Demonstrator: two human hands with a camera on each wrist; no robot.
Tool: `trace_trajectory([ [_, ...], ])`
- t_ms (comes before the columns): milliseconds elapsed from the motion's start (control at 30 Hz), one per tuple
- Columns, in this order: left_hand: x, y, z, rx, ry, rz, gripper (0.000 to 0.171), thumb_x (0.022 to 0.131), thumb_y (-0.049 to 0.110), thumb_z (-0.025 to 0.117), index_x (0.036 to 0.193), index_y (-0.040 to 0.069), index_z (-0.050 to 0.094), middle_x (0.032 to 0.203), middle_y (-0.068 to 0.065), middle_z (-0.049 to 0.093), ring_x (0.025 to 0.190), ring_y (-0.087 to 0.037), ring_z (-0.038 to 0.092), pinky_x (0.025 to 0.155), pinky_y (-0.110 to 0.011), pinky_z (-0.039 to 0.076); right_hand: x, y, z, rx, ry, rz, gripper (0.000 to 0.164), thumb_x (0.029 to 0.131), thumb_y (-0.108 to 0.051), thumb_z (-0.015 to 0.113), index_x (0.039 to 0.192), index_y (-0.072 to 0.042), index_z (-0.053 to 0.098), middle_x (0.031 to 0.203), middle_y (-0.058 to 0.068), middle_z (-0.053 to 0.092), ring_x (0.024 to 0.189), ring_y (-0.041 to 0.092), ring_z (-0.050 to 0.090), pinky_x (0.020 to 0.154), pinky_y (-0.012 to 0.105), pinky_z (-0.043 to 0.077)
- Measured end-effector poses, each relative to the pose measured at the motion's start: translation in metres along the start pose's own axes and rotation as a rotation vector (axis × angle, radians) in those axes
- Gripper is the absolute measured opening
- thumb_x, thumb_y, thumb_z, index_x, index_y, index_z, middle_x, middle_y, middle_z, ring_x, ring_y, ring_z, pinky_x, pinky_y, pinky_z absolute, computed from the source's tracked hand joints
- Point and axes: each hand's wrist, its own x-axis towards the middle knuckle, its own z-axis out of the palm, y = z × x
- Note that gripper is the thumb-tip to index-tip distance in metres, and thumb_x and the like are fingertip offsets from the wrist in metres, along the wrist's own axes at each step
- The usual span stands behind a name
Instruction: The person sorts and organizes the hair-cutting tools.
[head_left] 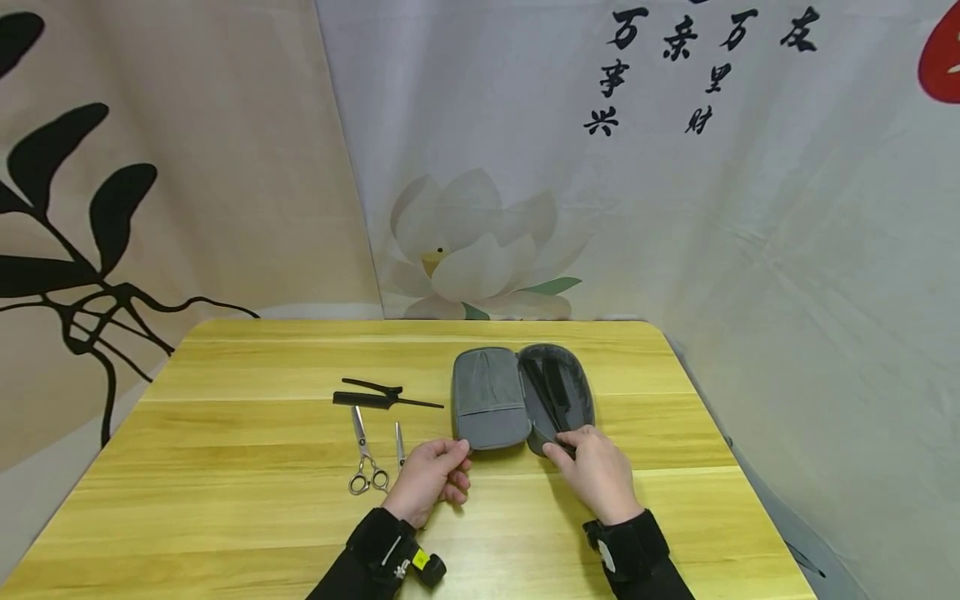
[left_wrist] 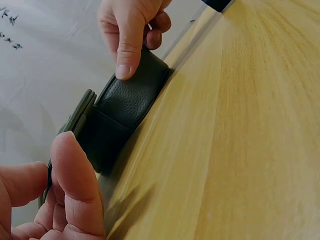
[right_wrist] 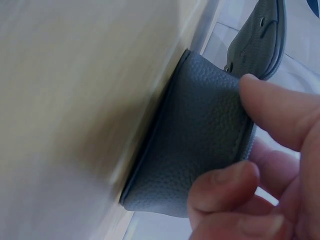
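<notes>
A grey zippered case lies unfolded on the table, its leathery outer side showing in both wrist views. Black tools, one of them comb-like, sit inside its deeper right half. My left hand pinches the near left corner of the flatter half between thumb and forefinger. With thumb and fingers, my right hand grips the near rim of the deeper half; the thumb lies against the outer wall in the left wrist view. The right fingers partly hide the lower ends of the black tools.
Left of the case lie a black tail comb and a black hair clip. Nearer are silver scissors and a second pair, partly behind my left hand. A printed cloth hangs behind the wooden table.
</notes>
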Motion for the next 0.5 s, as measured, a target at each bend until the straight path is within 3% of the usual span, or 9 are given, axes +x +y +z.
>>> trace_trajectory([
  [500,-0.0013,-0.0006,-0.0020,0.000,-0.012,0.003,0.036,0.110,0.026,0.063,0.113,-0.010,0.062,0.085,-0.002,0.063,0.068,-0.011,0.067,0.060,-0.025,0.060,0.0009,0.0016,0.0008,-0.007,0.017,0.000,0.032,0.095,-0.038,0.082,0.113,-0.012,0.085,0.107,0.011,0.077,0.088,0.030,0.075,0.064,0.039,0.059],
])
